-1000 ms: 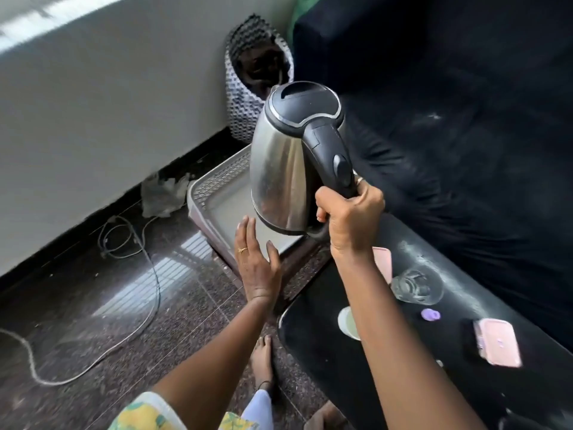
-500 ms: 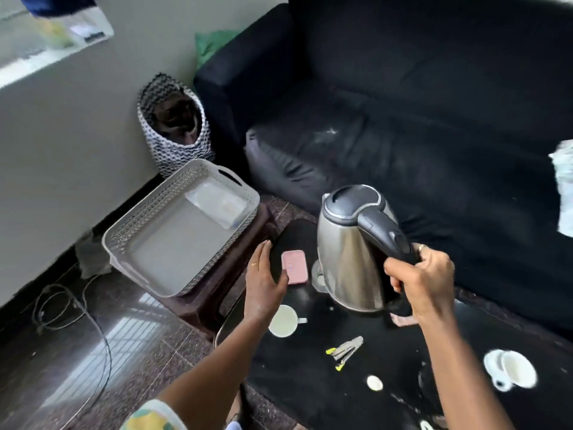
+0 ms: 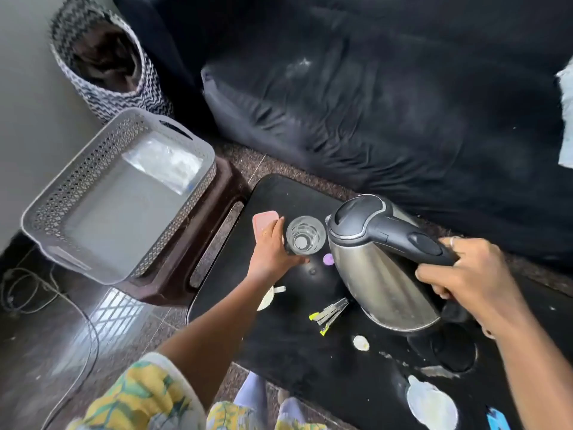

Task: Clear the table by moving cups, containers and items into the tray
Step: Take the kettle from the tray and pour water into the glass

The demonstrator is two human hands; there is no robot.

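Head view, looking down on a black table (image 3: 279, 346) beside a dark sofa (image 3: 387, 103); right hand (image 3: 471, 283) closed tight around the black handle of a steel kettle (image 3: 381, 268), kettle tilted, spout end toward the glass, its base low over the tabletop, contact with the table not clear; round black kettle base (image 3: 446, 349) just below and right of it on the table; left hand (image 3: 273, 249) curled round the near side of a clear glass (image 3: 305, 234), thumb beneath, fingers wrapping its wall, glass upright near the table's far left end; pink container (image 3: 263, 220) just behind that hand, partly hidden by the knuckles; small purple disc (image 3: 328, 259) between glass and kettle; white cup (image 3: 268, 297) half hidden under the left forearm; yellow-tipped clips (image 3: 330, 315) lying flat mid-table; small white lid (image 3: 361, 342) nearer the body; pale plate-like piece (image 3: 431, 408) at the near right corner, blurred.

Grey lattice-walled tray (image 3: 77, 193) off the table to the left, resting on a brown stool (image 3: 198, 243), holding only a clear plastic bag (image 3: 164, 164) at its far end; patterned woven basket (image 3: 102, 66) behind it against the wall; cable (image 3: 83, 321) trailing over the glossy floor.
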